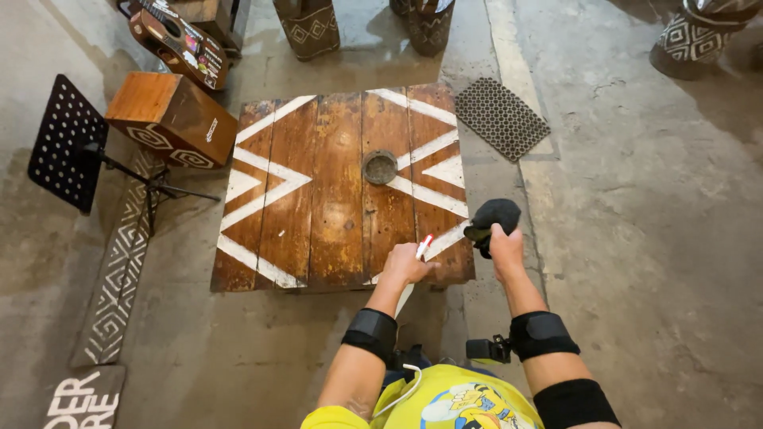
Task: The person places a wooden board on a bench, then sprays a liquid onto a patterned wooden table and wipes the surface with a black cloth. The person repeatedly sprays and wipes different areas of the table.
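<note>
Left fingers (413,256) closed round a red-and-white marker (424,246), left hand (405,266) over the tabletop (338,199) near edge, about 5 o'clock. Right fingers (494,232) gripping a black cloth (493,218), right hand (505,248) raised just off the 4 o'clock corner. Near centre, toward 1 o'clock, a small round metal dish (380,167), contents unclear. At 10 o'clock, a wooden box drum (171,119).

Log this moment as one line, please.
left hand: holds red-and-white tool | right hand: grips black cloth | both over near edge of wooden table | metal dish: centre, untouched
</note>
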